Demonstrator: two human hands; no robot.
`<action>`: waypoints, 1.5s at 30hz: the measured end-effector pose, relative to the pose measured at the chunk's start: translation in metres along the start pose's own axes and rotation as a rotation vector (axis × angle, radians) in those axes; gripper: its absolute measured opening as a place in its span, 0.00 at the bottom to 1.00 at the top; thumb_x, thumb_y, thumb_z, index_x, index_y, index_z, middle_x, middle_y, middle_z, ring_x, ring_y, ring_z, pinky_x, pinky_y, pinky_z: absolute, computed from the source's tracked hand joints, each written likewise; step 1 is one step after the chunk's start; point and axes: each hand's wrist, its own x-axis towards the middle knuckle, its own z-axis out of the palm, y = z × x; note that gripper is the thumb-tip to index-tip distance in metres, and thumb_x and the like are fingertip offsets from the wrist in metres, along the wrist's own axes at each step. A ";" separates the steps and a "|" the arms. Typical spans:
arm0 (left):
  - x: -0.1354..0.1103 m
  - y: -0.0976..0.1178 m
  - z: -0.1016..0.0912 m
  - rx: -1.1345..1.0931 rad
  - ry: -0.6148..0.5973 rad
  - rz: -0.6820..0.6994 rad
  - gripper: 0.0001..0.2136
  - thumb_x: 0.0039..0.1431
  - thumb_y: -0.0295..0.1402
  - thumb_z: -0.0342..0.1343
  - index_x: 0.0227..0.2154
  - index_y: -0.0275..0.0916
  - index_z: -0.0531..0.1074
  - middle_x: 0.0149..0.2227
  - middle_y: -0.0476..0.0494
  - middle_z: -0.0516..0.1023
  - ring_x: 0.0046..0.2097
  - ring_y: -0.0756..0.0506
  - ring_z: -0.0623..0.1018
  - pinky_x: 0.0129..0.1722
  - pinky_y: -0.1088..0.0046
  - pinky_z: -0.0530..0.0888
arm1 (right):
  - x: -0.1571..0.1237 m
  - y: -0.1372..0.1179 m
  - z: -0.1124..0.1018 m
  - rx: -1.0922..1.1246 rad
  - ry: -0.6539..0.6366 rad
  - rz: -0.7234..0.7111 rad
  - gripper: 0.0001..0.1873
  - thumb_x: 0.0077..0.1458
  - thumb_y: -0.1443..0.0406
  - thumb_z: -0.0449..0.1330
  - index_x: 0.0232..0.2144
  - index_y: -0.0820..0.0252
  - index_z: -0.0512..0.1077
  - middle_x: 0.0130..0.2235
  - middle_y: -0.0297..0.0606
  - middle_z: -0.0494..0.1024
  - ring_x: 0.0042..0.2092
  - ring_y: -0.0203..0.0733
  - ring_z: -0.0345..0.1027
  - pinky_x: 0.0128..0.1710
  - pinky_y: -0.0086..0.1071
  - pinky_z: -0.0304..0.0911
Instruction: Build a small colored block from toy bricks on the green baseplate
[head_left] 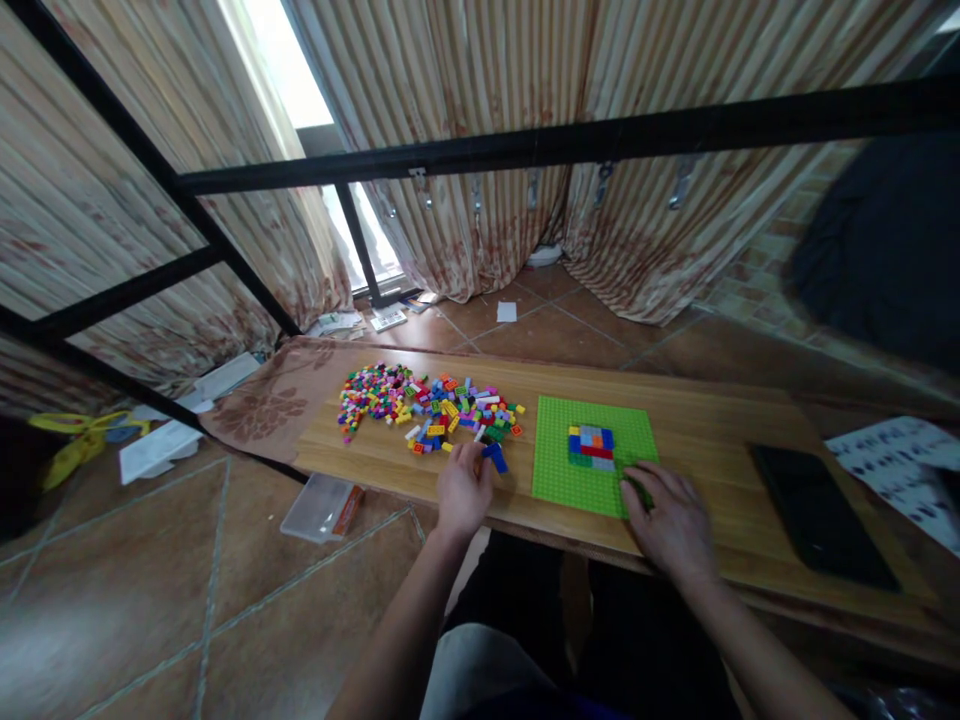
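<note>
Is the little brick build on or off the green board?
On: the brick build sits with the green board showing on every side.

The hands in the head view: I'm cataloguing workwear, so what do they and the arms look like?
The left hand and right hand are bare, with no glove over either grip. Both forearms are uncovered as far as they show, with no sleeve, watch or bracelet visible. Any rings or small markings are too small to tell.
</note>
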 end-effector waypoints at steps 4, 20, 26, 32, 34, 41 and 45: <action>-0.005 0.008 0.003 0.036 -0.052 -0.003 0.11 0.60 0.31 0.50 0.44 0.42 0.71 0.44 0.44 0.74 0.41 0.47 0.76 0.42 0.71 0.70 | 0.000 0.000 0.000 -0.013 -0.011 0.005 0.16 0.60 0.57 0.51 0.40 0.60 0.74 0.46 0.45 0.76 0.46 0.48 0.67 0.49 0.44 0.64; 0.003 0.029 0.028 0.286 -0.122 -0.122 0.10 0.62 0.39 0.49 0.42 0.43 0.70 0.41 0.44 0.77 0.44 0.45 0.76 0.38 0.73 0.68 | -0.002 0.004 0.003 -0.009 -0.010 -0.005 0.17 0.60 0.56 0.51 0.40 0.60 0.74 0.46 0.45 0.75 0.46 0.48 0.67 0.48 0.44 0.63; 0.005 0.032 0.034 0.265 -0.093 -0.107 0.11 0.62 0.41 0.49 0.40 0.42 0.71 0.38 0.44 0.78 0.42 0.45 0.76 0.36 0.72 0.67 | -0.003 0.007 0.004 -0.015 -0.017 -0.021 0.18 0.60 0.55 0.51 0.40 0.59 0.74 0.46 0.44 0.76 0.46 0.49 0.68 0.48 0.44 0.63; 0.001 0.018 0.025 0.116 0.032 -0.059 0.11 0.62 0.38 0.49 0.45 0.42 0.69 0.39 0.45 0.77 0.42 0.47 0.76 0.39 0.73 0.69 | -0.004 0.011 0.007 -0.003 -0.016 -0.035 0.19 0.60 0.54 0.50 0.41 0.59 0.74 0.47 0.45 0.75 0.47 0.50 0.68 0.49 0.46 0.63; 0.009 0.006 0.015 0.091 0.120 -0.072 0.11 0.62 0.36 0.49 0.44 0.42 0.70 0.40 0.44 0.77 0.42 0.47 0.76 0.41 0.72 0.70 | -0.005 0.011 0.007 0.000 -0.015 -0.038 0.20 0.60 0.54 0.49 0.41 0.60 0.74 0.47 0.45 0.75 0.47 0.50 0.68 0.49 0.46 0.63; 0.061 -0.035 -0.026 0.220 0.243 -0.191 0.13 0.59 0.31 0.51 0.46 0.39 0.72 0.46 0.39 0.74 0.45 0.44 0.75 0.44 0.69 0.71 | -0.005 0.012 0.007 -0.001 -0.019 -0.042 0.20 0.59 0.53 0.50 0.41 0.60 0.74 0.46 0.46 0.75 0.46 0.51 0.68 0.48 0.46 0.64; 0.079 -0.043 -0.031 0.305 0.108 -0.042 0.14 0.57 0.28 0.51 0.45 0.43 0.75 0.50 0.40 0.70 0.50 0.44 0.72 0.49 0.69 0.70 | -0.005 0.012 0.007 0.007 -0.005 -0.055 0.19 0.59 0.54 0.50 0.40 0.60 0.74 0.46 0.46 0.75 0.45 0.51 0.68 0.48 0.46 0.64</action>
